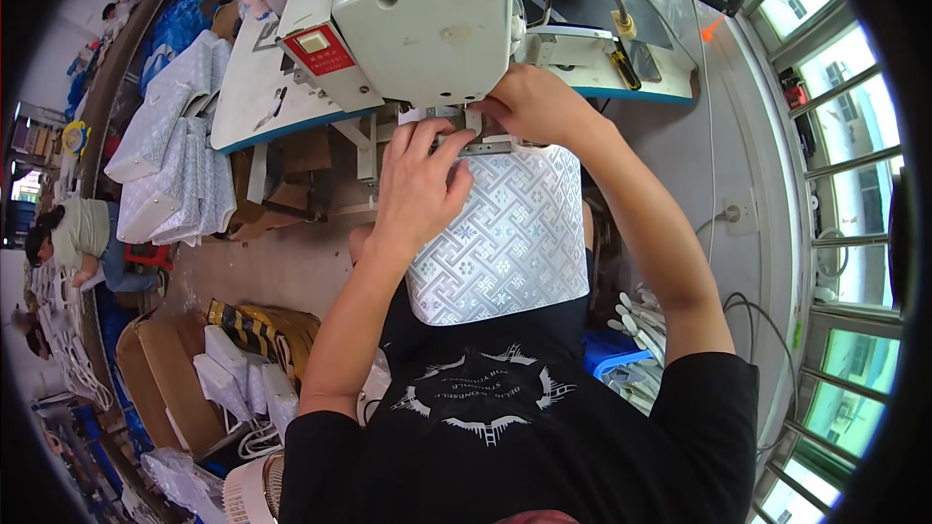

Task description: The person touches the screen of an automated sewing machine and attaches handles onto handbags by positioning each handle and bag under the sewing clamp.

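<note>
Two hands at a patterned piece below the white machine head, upper centre of the frame.
The left hand rests at its top edge, fingers slightly parted; the right hand reaches beside the head, its grip partly hidden, so I cannot tell.

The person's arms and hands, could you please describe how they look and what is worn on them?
The left hand and right hand are ungloved, with no watch or bracelet visible. Both forearms are bare below the short, plain black sleeves of a T-shirt. Some right fingertips are hidden behind the machine.
</note>
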The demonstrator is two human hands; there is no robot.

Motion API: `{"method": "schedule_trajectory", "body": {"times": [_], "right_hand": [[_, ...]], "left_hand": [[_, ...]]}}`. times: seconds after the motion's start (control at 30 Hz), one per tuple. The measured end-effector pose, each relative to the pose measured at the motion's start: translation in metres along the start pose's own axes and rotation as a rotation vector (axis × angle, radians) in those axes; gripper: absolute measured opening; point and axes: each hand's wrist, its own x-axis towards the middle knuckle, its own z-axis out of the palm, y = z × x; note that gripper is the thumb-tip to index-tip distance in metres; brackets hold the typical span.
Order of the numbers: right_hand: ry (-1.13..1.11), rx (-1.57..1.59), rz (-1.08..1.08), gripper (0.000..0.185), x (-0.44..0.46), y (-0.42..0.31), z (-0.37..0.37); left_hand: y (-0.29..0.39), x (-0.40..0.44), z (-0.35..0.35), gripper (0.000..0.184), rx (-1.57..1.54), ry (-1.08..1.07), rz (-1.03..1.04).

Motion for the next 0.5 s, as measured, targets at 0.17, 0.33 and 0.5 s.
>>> {"method": "schedule_trajectory", "body": {"times": [0.17,0.33,0.5], "right_hand": [[0.087,-0.010,0.042,0.015,0.009,0.011,0.023],[0.077,0.135,0.069,0.017,0.011,0.019,0.022],[0.118,0.206,0.110,0.019,0.013,0.016,0.025]], "left_hand": [[-0.003,-0.003,0.000,0.034,-0.026,-0.006,-0.016],[-0.005,-0.002,0.003,0.033,-0.045,0.022,-0.023],[-0.006,-0.001,0.005,0.034,-0.043,0.024,-0.026]]}}
